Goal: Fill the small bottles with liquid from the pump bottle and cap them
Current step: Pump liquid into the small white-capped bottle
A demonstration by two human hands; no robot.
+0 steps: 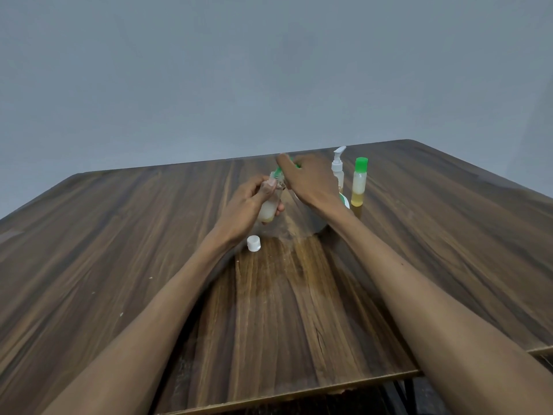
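My left hand (248, 205) grips a small clear bottle (269, 209), tilted, with pale liquid low inside and its mouth open. The mouth sits at the green pump nozzle (278, 170) of a large white pump bottle (318, 224), which is mostly hidden behind my right wrist. My right hand (305, 181) lies over the green pump head with its fingers curled round it. A loose white cap (253, 243) lies on the table just in front of my left hand. A small bottle with a green cap (359, 184), holding yellowish liquid, stands upright to the right.
A slim white pump bottle (338, 170) stands just behind the large one. The wooden table (149, 250) ends in a near edge at the bottom and a far edge at the grey wall. Dark frame parts show under its near right corner.
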